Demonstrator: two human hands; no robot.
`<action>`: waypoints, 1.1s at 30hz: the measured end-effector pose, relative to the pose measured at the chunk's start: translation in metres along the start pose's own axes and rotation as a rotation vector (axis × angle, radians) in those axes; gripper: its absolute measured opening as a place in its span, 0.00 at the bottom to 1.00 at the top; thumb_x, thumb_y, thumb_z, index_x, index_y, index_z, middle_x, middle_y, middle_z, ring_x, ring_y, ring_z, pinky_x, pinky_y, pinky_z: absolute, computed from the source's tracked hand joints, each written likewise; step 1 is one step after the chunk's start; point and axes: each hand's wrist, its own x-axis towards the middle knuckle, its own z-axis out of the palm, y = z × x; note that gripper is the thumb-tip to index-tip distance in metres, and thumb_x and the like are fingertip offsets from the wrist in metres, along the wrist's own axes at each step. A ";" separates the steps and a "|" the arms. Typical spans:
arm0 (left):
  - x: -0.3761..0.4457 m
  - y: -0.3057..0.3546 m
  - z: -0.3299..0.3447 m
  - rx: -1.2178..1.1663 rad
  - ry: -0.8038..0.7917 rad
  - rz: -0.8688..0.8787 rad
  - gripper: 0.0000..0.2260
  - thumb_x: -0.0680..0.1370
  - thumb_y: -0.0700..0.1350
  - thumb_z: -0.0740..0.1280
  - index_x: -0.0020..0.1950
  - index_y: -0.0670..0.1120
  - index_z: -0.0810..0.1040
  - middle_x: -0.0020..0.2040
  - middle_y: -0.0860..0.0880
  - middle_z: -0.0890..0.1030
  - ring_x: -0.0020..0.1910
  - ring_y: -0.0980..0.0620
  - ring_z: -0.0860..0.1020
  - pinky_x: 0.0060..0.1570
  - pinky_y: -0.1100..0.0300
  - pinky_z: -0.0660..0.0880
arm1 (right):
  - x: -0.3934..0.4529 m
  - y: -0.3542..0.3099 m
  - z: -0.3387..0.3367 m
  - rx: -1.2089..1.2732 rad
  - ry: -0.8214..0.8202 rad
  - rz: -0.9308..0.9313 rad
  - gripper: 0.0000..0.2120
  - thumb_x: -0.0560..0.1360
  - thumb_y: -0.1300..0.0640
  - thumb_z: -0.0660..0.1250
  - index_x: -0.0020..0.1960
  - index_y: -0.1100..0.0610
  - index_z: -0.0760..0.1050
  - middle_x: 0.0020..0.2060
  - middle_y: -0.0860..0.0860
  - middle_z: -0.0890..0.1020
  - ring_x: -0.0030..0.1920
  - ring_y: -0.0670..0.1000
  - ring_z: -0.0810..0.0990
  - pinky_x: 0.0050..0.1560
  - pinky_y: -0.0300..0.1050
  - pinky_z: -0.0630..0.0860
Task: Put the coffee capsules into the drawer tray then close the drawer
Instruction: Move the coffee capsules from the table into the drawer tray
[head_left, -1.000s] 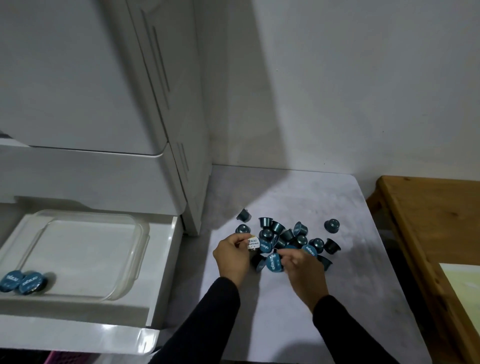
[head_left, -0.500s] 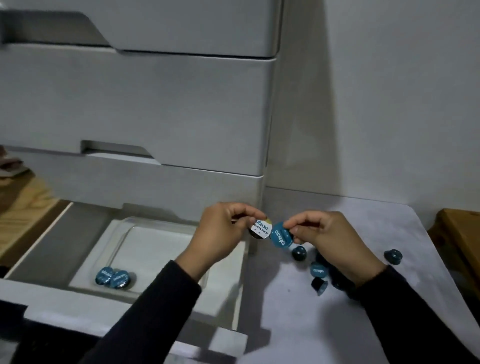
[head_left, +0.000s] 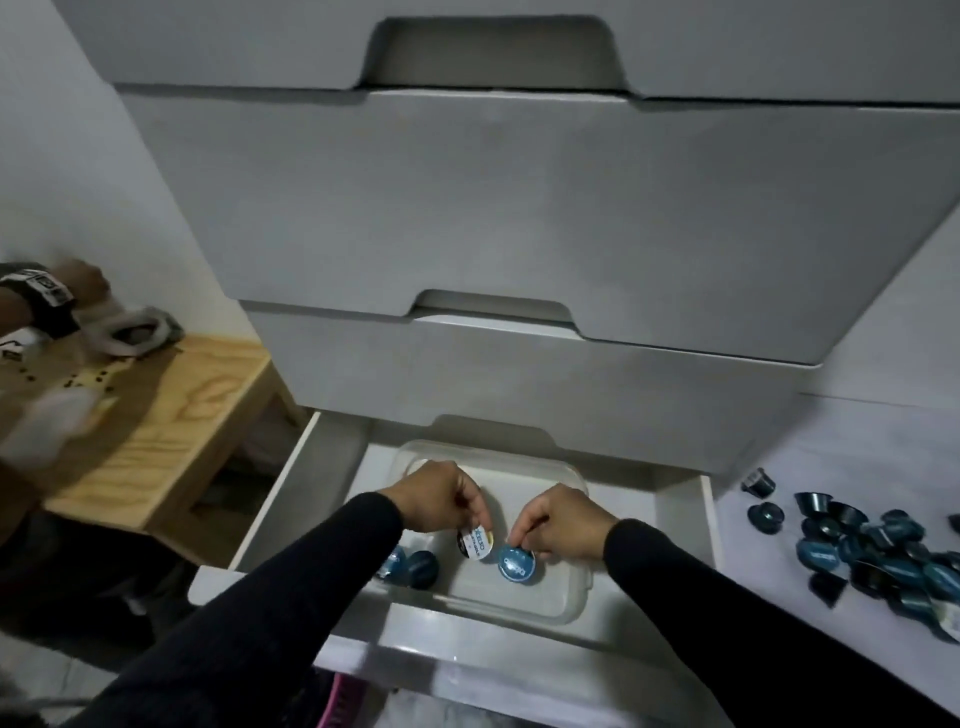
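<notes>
Lower centre of frame, over open drawer (head_left: 709, 525) tray (head_left: 563, 605) | my left hand (head_left: 439, 496) pinches white-lid capsule (head_left: 475, 544) | my right hand (head_left: 563, 522) pinches blue capsule (head_left: 517, 564) | two capsules (head_left: 410, 566) in tray's left end | capsule pile (head_left: 878, 561) on desk (head_left: 852, 462), right edge

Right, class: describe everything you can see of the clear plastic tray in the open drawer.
The clear plastic tray is a shallow, see-through rectangle with rounded corners and a raised rim. It sits flat inside the open bottom drawer, its far end under the drawer front above. Two blue capsules lie at its left end. The left hand holds a white-lidded capsule over it, and the right hand a blue-lidded capsule. Whether those two touch the tray floor is unclear.
</notes>
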 end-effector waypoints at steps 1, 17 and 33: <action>0.003 -0.007 0.002 0.017 -0.028 0.001 0.09 0.71 0.34 0.68 0.44 0.44 0.85 0.43 0.46 0.86 0.37 0.61 0.78 0.51 0.63 0.77 | 0.005 0.001 0.006 0.011 0.002 0.039 0.15 0.71 0.67 0.65 0.32 0.51 0.81 0.29 0.49 0.80 0.30 0.45 0.75 0.40 0.42 0.76; 0.010 -0.027 0.012 0.131 -0.216 0.001 0.08 0.71 0.35 0.68 0.44 0.46 0.84 0.46 0.49 0.85 0.47 0.56 0.81 0.58 0.60 0.76 | 0.029 0.010 0.032 0.041 -0.063 0.159 0.10 0.67 0.69 0.70 0.34 0.55 0.79 0.32 0.53 0.81 0.33 0.46 0.80 0.34 0.34 0.77; -0.022 -0.007 0.027 0.356 0.413 -0.155 0.15 0.80 0.46 0.56 0.65 0.44 0.71 0.61 0.46 0.76 0.60 0.48 0.74 0.54 0.57 0.74 | 0.006 -0.015 0.049 -0.484 0.350 -0.032 0.17 0.78 0.52 0.57 0.64 0.58 0.69 0.62 0.55 0.73 0.61 0.54 0.73 0.59 0.45 0.70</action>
